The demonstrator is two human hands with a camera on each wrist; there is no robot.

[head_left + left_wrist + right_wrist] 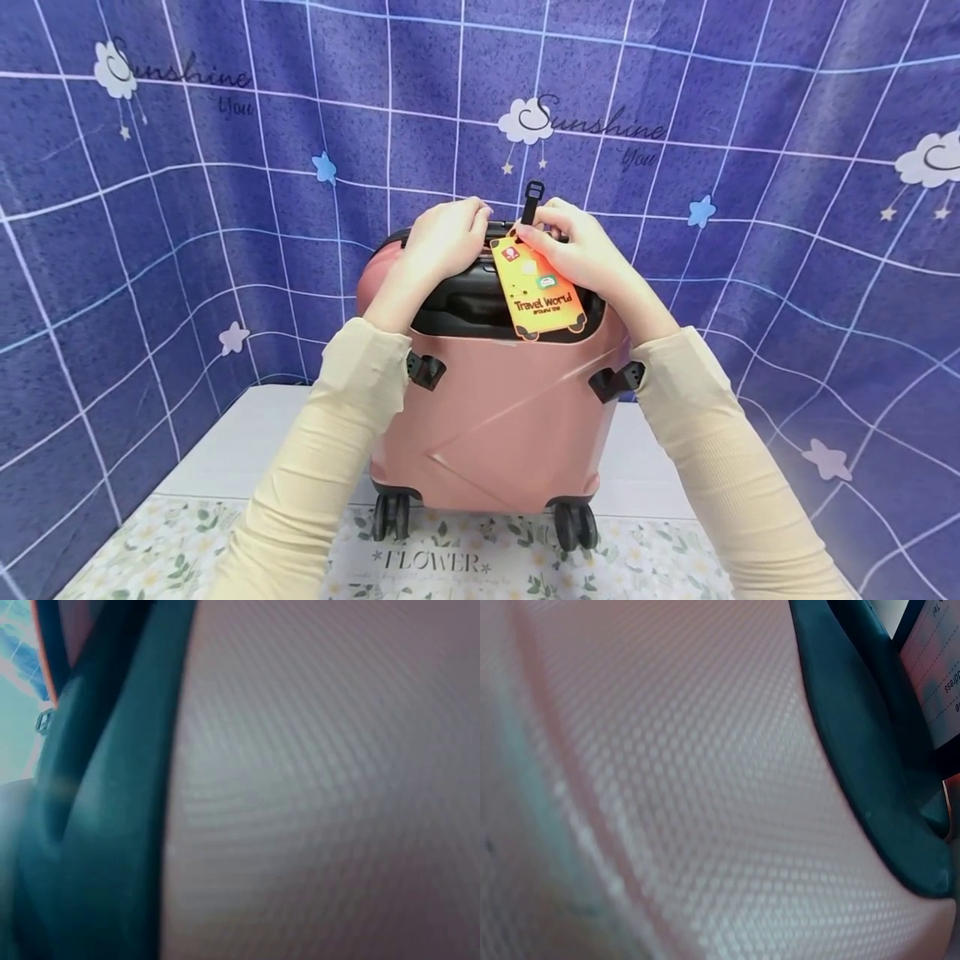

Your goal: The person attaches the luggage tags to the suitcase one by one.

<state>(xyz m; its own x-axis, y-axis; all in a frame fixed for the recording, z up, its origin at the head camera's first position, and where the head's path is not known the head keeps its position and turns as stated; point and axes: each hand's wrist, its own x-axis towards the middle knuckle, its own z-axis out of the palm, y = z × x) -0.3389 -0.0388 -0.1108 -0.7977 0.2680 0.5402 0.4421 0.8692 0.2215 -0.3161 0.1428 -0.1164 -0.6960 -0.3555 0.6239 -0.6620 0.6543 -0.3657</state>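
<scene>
A pink suitcase with a black top recess stands upright in the head view. Its textured pink shell fills most of the left wrist view, and the same shell fills the right. On the suitcase's top rests my left hand, fingers bent over the far edge. My right hand pinches the black strap of an orange luggage tag between thumb and fingers. The tag hangs over the recess, its printed face toward me; its lined back shows in the right wrist view.
Under the suitcase's black wheels lies a floral cloth over a white surface. A blue grid-patterned curtain hangs behind and along both sides. Wrist cameras with black mounts sit at both cuffs.
</scene>
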